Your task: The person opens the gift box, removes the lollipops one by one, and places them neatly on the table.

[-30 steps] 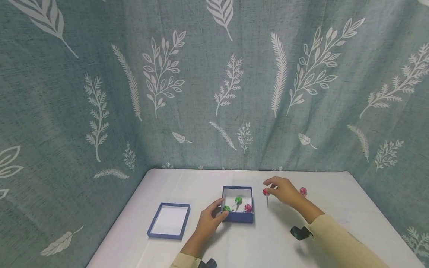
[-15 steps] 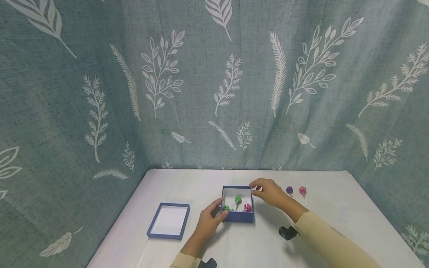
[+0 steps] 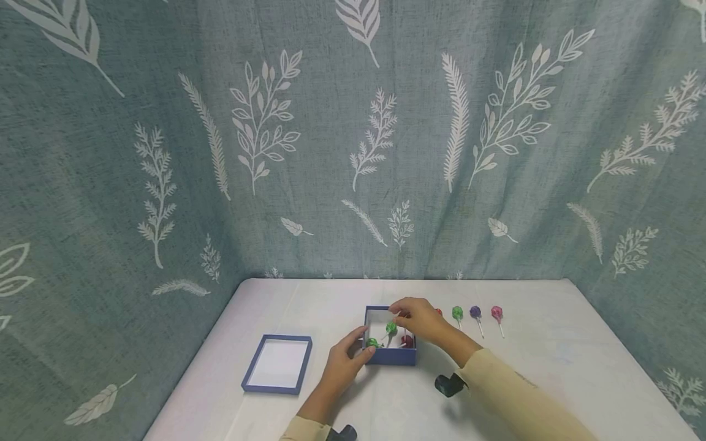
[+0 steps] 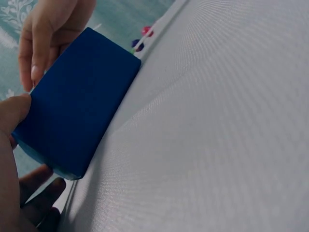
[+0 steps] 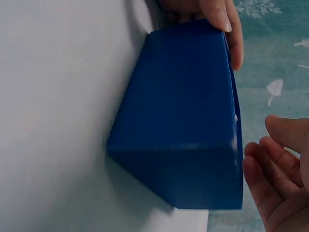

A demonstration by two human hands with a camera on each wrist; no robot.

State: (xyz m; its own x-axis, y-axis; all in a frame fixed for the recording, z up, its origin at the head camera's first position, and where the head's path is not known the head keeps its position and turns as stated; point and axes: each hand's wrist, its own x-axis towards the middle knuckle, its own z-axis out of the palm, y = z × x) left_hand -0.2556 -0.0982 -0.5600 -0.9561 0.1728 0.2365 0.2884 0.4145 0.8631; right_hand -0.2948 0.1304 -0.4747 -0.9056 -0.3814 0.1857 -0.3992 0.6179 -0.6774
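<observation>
A blue box [image 3: 391, 356] with a white inside stands open on the table. Green lollipops [image 3: 391, 328] and a red one [image 3: 407, 341] lie in it. My left hand [image 3: 343, 361] holds the box by its left side and near corner, thumb at the rim, as the left wrist view also shows. My right hand [image 3: 420, 318] hovers above the box's right side. In the right wrist view its fingers [image 5: 277, 166] are loosely bent beside the rim, and I see nothing between them.
Right of the box lies a row of lollipops: a red one [image 3: 438, 312] partly behind my right hand, a green one [image 3: 458, 313], a purple one [image 3: 476, 313] and a pink one [image 3: 497, 313]. The blue-rimmed lid [image 3: 277, 389] lies at the left. A patterned curtain [image 3: 331, 153] hangs behind.
My right hand has come away from the red lollipop in the row and moved left to above the box. My left hand has stayed on the box.
</observation>
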